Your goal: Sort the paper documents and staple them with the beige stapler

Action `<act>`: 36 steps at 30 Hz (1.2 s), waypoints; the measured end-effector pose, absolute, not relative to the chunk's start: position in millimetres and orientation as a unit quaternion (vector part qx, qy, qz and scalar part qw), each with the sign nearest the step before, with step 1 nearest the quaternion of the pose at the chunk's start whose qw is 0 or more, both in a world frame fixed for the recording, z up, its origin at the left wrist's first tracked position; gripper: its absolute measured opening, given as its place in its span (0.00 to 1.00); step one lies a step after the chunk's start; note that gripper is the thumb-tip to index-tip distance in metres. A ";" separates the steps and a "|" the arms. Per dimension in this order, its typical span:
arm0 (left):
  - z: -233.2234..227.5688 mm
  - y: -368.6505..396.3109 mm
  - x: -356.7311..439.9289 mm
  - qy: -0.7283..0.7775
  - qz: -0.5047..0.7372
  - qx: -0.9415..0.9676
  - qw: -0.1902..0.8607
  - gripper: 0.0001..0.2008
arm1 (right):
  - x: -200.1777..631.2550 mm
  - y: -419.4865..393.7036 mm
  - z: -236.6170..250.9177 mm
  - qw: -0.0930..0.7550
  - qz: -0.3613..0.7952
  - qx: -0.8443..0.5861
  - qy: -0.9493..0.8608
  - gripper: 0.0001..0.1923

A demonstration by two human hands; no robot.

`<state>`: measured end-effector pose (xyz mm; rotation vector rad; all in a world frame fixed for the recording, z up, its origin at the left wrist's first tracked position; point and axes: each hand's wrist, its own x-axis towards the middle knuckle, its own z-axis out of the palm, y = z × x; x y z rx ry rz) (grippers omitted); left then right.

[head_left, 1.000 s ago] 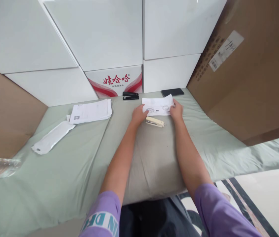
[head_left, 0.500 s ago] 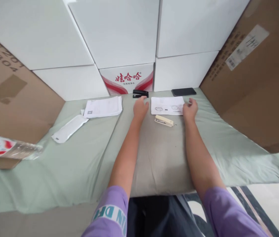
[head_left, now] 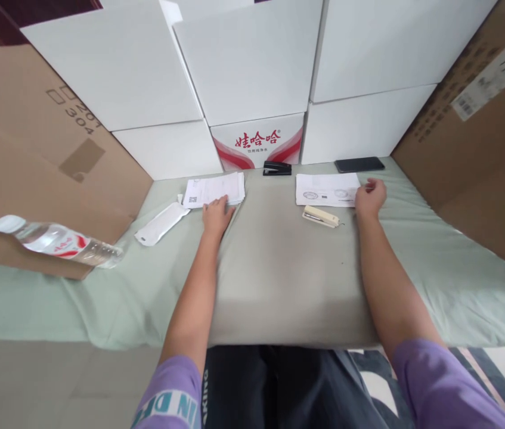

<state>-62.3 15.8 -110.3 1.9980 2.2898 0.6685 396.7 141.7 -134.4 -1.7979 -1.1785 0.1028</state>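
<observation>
My left hand (head_left: 216, 215) lies flat on the cloth, its fingertips touching the near edge of a stack of printed papers (head_left: 214, 189). My right hand (head_left: 369, 197) rests beside the right edge of a stamped paper sheet (head_left: 326, 189), fingers loosely curled, holding nothing. A cream stapler (head_left: 321, 216) lies just in front of that sheet, between my hands. A black stapler (head_left: 277, 168) sits further back against the boxes.
A pale green cloth (head_left: 279, 268) covers the surface. A white envelope (head_left: 161, 223) lies left of the stack. A water bottle (head_left: 55, 242) lies on its side far left. A black phone (head_left: 359, 164) sits at the back. White boxes (head_left: 243, 65) and brown cartons (head_left: 485, 131) wall the area.
My left hand left the stamped sheet and moved left to the paper stack. My right hand slid to the sheet's right edge. The view has swung left, showing the bottle.
</observation>
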 end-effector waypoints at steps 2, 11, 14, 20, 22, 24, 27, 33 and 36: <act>-106.9 21.1 -58.8 0.743 0.214 0.634 -0.005 0.27 | 396.8 141.3 -134.8 0.474 0.040 -0.736 -0.482 0.23; -110.4 36.7 -52.3 0.752 0.167 0.637 0.024 0.26 | 399.7 147.4 -143.5 0.509 0.026 -0.721 -0.470 0.19; -107.4 33.7 -50.3 0.764 0.150 0.628 -0.002 0.25 | 400.4 148.7 -144.7 0.528 0.029 -0.711 -0.463 0.18; -97.9 30.8 -50.5 0.760 0.171 0.626 -0.026 0.28 | 400.8 150.1 -145.6 0.535 0.027 -0.706 -0.462 0.17; -97.2 30.7 -49.9 0.757 0.173 0.629 -0.032 0.27 | 401.4 151.7 -147.3 0.534 0.024 -0.705 -0.465 0.16; -97.8 30.5 -48.9 0.755 0.173 0.632 -0.036 0.27 | 402.2 153.4 -149.1 0.532 0.019 -0.704 -0.469 0.16; -99.1 30.2 -48.0 0.754 0.175 0.632 -0.040 0.26 | 403.2 155.1 -150.6 0.533 0.019 -0.703 -0.471 0.15; -98.9 30.0 -51.4 0.751 0.177 0.634 -0.055 0.21 | 402.0 153.4 -149.7 0.539 0.019 -0.698 -0.471 0.14; -98.9 31.2 -54.6 0.753 0.171 0.632 -0.066 0.21 | 401.4 152.4 -149.6 0.542 0.020 -0.695 -0.471 0.14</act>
